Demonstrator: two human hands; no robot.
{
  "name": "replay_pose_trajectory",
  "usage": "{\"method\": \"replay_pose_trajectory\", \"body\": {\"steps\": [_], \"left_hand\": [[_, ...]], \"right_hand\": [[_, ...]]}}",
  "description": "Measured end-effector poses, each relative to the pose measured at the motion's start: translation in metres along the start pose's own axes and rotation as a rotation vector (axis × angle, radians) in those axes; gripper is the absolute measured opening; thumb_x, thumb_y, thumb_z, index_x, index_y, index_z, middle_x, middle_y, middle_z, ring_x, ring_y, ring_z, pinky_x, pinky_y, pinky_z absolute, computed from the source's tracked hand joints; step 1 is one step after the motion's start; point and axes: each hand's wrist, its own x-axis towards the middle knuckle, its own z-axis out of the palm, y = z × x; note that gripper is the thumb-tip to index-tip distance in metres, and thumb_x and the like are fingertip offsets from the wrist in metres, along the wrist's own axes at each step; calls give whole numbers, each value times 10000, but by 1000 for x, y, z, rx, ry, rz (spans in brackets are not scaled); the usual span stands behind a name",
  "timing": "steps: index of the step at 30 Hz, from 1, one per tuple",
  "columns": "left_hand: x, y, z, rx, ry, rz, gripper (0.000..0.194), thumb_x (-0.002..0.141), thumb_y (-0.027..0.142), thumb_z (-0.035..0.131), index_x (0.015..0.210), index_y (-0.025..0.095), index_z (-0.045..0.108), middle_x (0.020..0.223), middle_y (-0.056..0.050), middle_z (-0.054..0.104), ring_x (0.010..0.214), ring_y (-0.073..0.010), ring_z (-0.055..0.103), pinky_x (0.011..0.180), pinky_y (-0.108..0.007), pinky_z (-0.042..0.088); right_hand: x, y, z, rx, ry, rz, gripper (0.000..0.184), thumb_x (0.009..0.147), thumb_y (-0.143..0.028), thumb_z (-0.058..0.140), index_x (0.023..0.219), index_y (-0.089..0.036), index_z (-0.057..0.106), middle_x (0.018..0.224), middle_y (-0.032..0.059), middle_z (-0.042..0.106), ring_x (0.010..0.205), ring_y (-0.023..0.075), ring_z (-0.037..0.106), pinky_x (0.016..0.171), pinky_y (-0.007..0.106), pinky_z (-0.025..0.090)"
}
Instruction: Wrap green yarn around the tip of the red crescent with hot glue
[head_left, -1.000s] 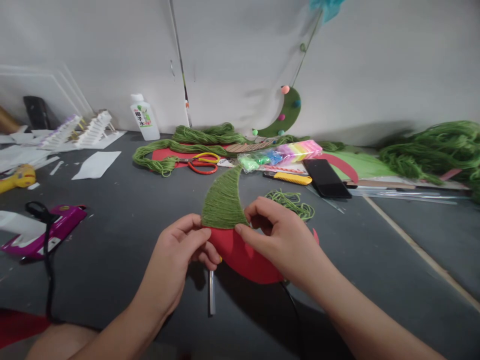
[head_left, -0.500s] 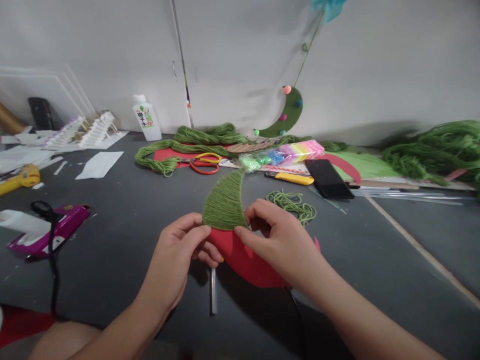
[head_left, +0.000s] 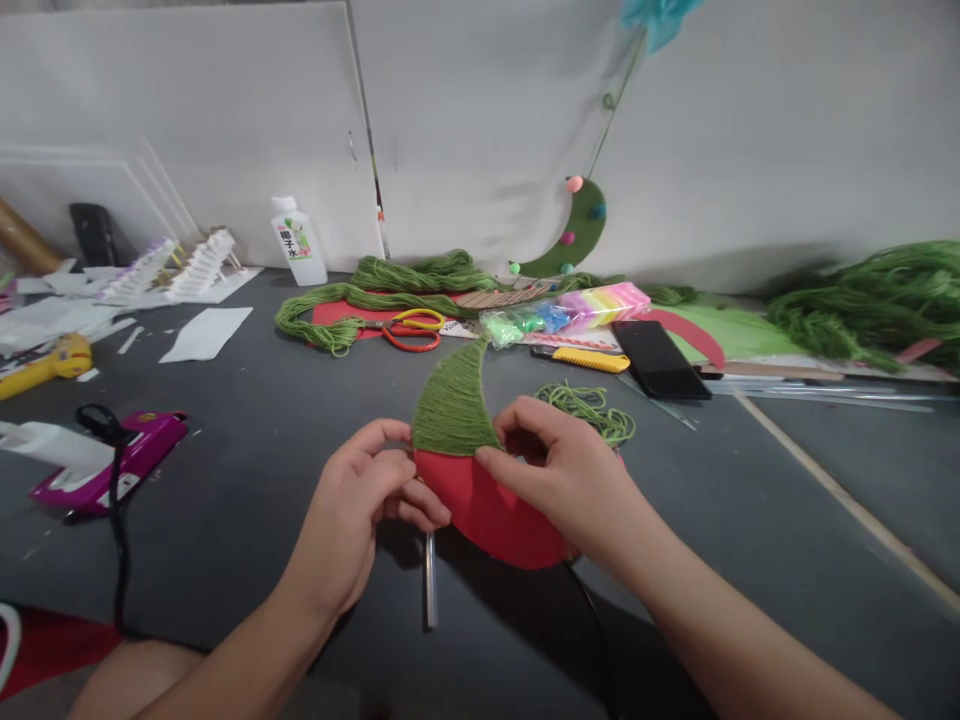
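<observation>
Between my hands is a red crescent cutout (head_left: 495, 515), its upper part wrapped closely in green yarn (head_left: 452, 405). My left hand (head_left: 375, 480) pinches the crescent's left edge where green meets red. On the other side, my right hand (head_left: 551, 455) is closed on the inner edge, thumb lying at the lowest turns of yarn; whether it also grips a strand is hidden. A clear glue stick (head_left: 430, 585) shows below my left hand. A loose heap of green yarn (head_left: 592, 410) lies on the table just beyond my right hand.
Scissors (head_left: 412, 330), a yellow utility knife (head_left: 589, 359), a black phone (head_left: 660, 360) and a bag of pompoms (head_left: 566, 310) lie along the back. At left are a purple glue gun (head_left: 120, 465) with its cord and a yellow tool (head_left: 52, 365). A white bottle (head_left: 298, 245) stands by the wall.
My left thumb has drawn back from the face of the crescent to its edge, exposing more red. My right hand keeps its pinch. The view has shifted slightly.
</observation>
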Motion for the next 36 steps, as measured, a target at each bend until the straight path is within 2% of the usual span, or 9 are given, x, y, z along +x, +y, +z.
{"method": "replay_pose_trajectory", "body": {"steps": [6,11,13,17,20,22,25,28,36], "left_hand": [[13,4,-11,50,146,114,14,703,180,533,709,175,522,715,-7,670,451,-101,586,356,-172,372],[19,4,-18,184,136,149,207,772,253,459,576,202,420,431,65,460,311,-64,376,300,-167,215],[17,4,-16,253,137,220,260,803,291,477,564,195,444,455,58,477,344,-65,405,336,-173,284],[11,2,-10,257,157,332,125,748,288,631,785,170,615,666,7,639,585,-116,592,577,-222,485],[10,1,-6,167,143,302,142,714,254,661,806,147,642,653,-5,650,607,-128,600,622,-246,492],[10,1,-5,100,136,245,135,698,238,664,789,139,648,598,0,635,559,-117,577,551,-221,460],[10,2,-5,56,141,162,140,687,234,663,789,139,646,491,31,566,452,-81,492,407,-170,317],[9,2,-6,38,133,127,134,692,238,652,785,143,631,436,58,500,392,-59,413,369,-163,217],[9,4,-5,28,102,82,125,687,253,644,765,163,604,458,63,487,400,-61,405,379,-169,217]], "right_hand": [[5,8,-6,443,-124,135,159,709,-268,603,640,-196,479,597,-45,482,526,96,447,469,216,322],[6,10,-8,558,-135,153,171,703,-255,624,638,-195,477,605,-41,495,537,92,446,460,203,308],[6,10,-7,554,-147,131,158,704,-248,621,646,-195,484,621,-37,502,557,97,453,477,208,323],[5,11,-6,487,-156,78,143,709,-248,606,653,-195,486,641,-34,505,585,104,455,508,220,342],[5,11,-5,435,-159,35,148,714,-254,597,649,-194,478,643,-34,501,598,109,454,523,227,350],[5,10,-5,404,-155,12,150,714,-255,593,645,-192,476,635,-39,492,595,109,448,526,230,348],[5,10,-4,347,-146,-26,145,719,-244,586,638,-189,479,616,-49,469,578,102,428,525,229,331],[5,11,-3,289,-131,-63,135,722,-222,583,632,-185,489,584,-64,429,550,91,374,509,224,295],[6,11,-1,278,-150,-68,137,721,-195,583,627,-186,484,569,-72,423,537,88,370,510,227,284]]}}
